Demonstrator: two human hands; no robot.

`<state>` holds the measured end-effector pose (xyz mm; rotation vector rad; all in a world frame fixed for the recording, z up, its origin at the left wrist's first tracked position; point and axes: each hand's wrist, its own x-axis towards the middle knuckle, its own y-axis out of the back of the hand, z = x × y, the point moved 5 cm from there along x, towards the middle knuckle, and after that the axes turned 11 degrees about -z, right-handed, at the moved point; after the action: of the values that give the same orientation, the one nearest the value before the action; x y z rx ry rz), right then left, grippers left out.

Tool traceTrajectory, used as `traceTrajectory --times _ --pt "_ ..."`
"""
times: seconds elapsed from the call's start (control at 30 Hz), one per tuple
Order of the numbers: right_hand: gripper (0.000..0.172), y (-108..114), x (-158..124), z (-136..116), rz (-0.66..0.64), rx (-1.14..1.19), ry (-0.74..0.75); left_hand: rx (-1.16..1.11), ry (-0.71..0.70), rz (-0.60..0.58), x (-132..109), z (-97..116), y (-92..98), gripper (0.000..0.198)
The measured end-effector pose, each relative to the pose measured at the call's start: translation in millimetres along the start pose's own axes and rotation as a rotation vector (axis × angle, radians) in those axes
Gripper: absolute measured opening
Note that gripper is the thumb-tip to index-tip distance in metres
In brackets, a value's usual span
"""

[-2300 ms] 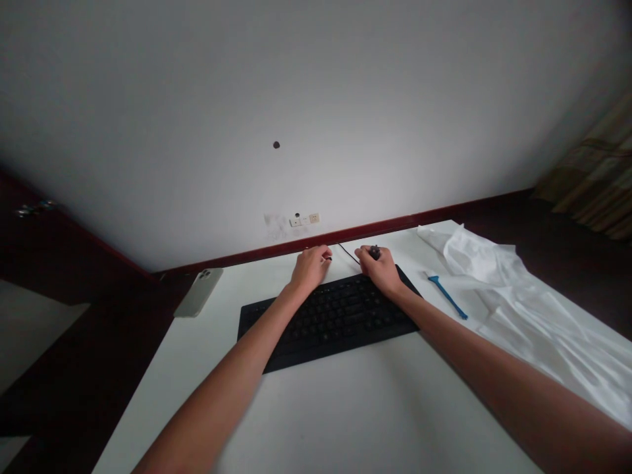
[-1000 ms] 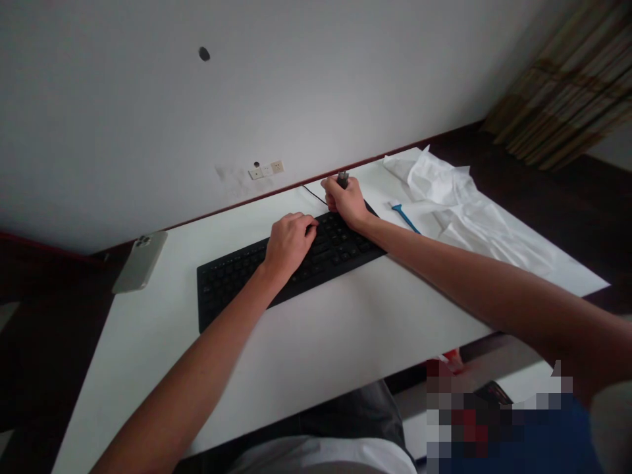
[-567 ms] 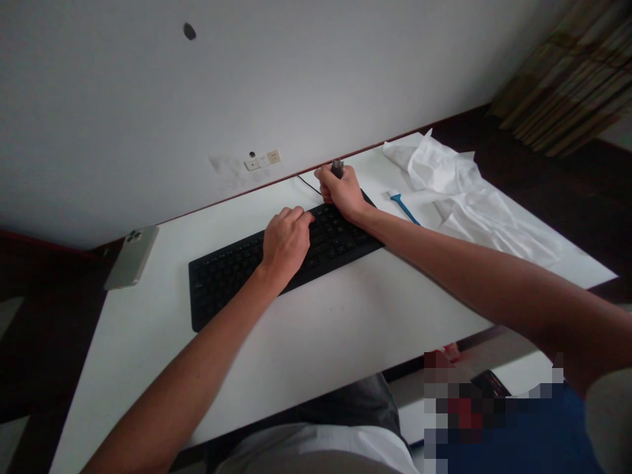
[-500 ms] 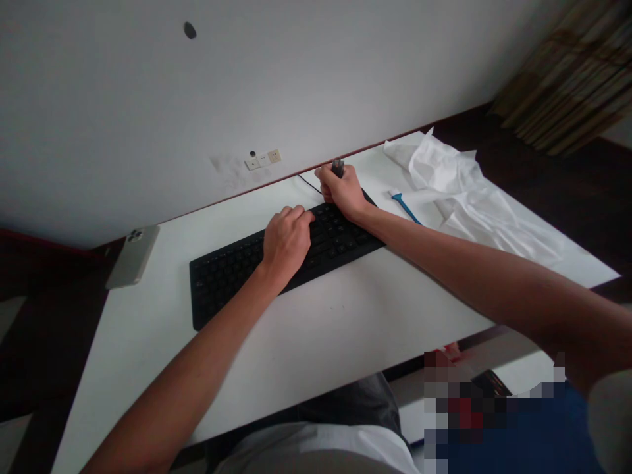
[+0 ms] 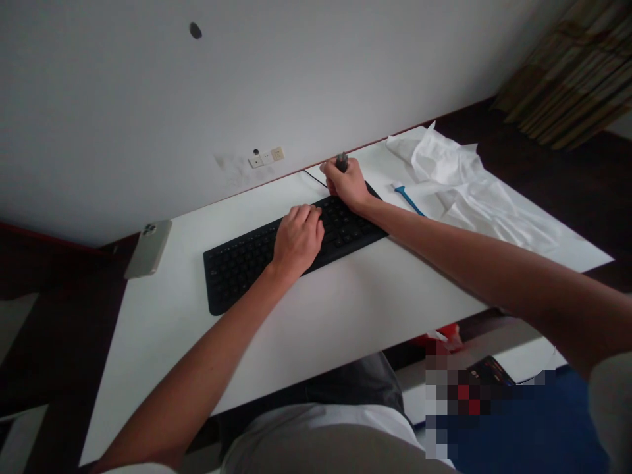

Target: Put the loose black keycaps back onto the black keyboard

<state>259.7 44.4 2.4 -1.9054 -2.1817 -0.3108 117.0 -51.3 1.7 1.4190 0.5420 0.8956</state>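
Observation:
A black keyboard lies slanted across the white table. My left hand rests palm down on the keyboard's middle keys, fingers curled. My right hand is at the keyboard's far right corner, closed around the keyboard's USB plug, whose grey end sticks up out of my fist. A thin black cable runs from that hand along the table's back edge.
A phone lies face down, overhanging the table's left edge. A blue-handled tool and a crumpled white cloth lie at the right. Wall sockets sit behind the table, curtains at the far right.
My left hand moved from behind the keyboard onto its keys. The right hand kept its grip on the plug. The view tilted down and shifted, so my lap now shows.

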Motion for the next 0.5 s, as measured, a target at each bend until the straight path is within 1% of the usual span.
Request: traceTrajectory --times 0.13,0.3,0.4,0.5 --pt "0.045 1.6 1.1 4.9 0.010 -0.059 0.000 -0.047 -0.041 -0.029 -18.2 2.8 -1.6 0.047" --pt "0.046 4.4 1.9 7.3 0.029 -0.149 0.033 -0.055 -0.013 -0.113 -42.1 0.7 -0.9 0.057" --pt "0.047 4.4 0.2 3.7 0.039 -0.184 0.037 -0.047 0.000 -0.147 -66.7 -1.0 3.2 0.061" --pt "0.046 3.7 -1.8 1.0 0.040 -0.226 0.005 -0.028 0.014 -0.161 -101.2 -3.8 10.1 0.064"
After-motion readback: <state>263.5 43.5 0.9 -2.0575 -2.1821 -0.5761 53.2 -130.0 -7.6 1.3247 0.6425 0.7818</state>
